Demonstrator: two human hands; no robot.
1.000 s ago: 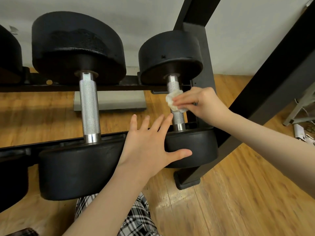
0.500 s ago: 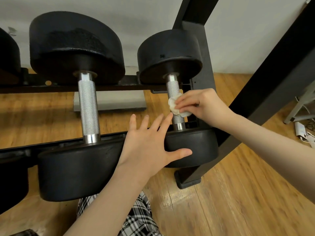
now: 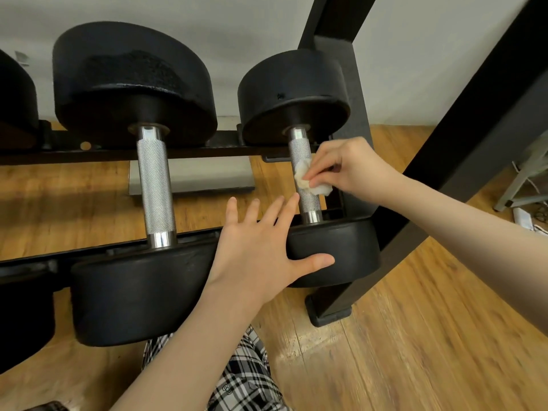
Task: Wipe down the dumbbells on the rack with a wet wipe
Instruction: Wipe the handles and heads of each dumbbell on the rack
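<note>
Two black dumbbells with knurled silver handles lie across the black rack (image 3: 184,154). The smaller dumbbell (image 3: 292,90) is on the right, the larger dumbbell (image 3: 133,81) to its left. My right hand (image 3: 347,167) pinches a crumpled white wet wipe (image 3: 308,179) against the middle of the smaller dumbbell's handle. My left hand (image 3: 261,250) rests flat, fingers spread, on that dumbbell's near head, with the thumb along its front face.
A black rack upright (image 3: 350,120) stands just behind my right hand, and a slanted black beam (image 3: 474,137) crosses at the right. The rack foot (image 3: 329,312) sits on the wood floor. Part of another dumbbell (image 3: 14,99) shows at far left. Cables (image 3: 530,221) lie at far right.
My right hand slid the wipe a little along the small dumbbell's handle towards its near end, and the fingers turned more around its side. My left hand stayed in place.
</note>
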